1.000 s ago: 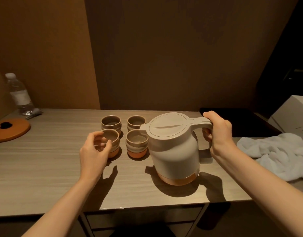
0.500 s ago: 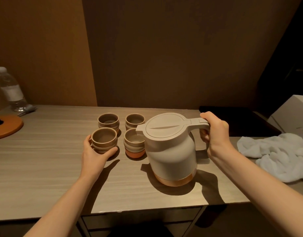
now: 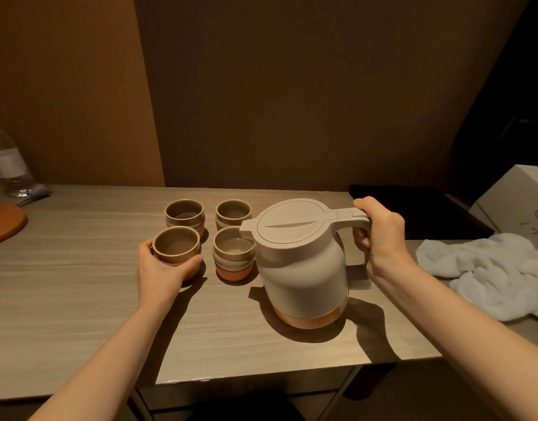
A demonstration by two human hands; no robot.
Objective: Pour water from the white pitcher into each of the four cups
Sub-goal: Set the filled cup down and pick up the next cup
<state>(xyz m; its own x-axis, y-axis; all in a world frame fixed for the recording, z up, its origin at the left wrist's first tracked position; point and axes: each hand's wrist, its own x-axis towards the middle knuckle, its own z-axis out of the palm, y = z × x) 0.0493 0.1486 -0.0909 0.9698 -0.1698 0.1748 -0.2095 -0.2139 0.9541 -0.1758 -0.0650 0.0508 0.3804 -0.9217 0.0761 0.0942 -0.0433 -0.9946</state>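
Observation:
The white pitcher (image 3: 304, 268) with a lid and copper base stands upright on the wooden table (image 3: 79, 299), spout pointing left toward the cups. My right hand (image 3: 380, 235) is closed around its handle. Several brown ceramic cups sit in a square to its left. My left hand (image 3: 161, 268) wraps the front-left cup (image 3: 177, 249) from the near side. The front-right cup (image 3: 233, 253) sits right under the spout and holds some water. The back-left cup (image 3: 185, 213) and back-right cup (image 3: 233, 211) stand behind them.
A white towel (image 3: 489, 268) lies crumpled at the right, with a white box (image 3: 517, 205) and a dark tray (image 3: 413, 214) behind it. At the far left are a round wooden coaster (image 3: 3, 224) and a plastic water bottle (image 3: 6, 165). A wall stands behind the table.
My left hand reached forward and closed around the front-left cup. The pitcher stayed upright on the table in my right hand, close to the front-right cup.

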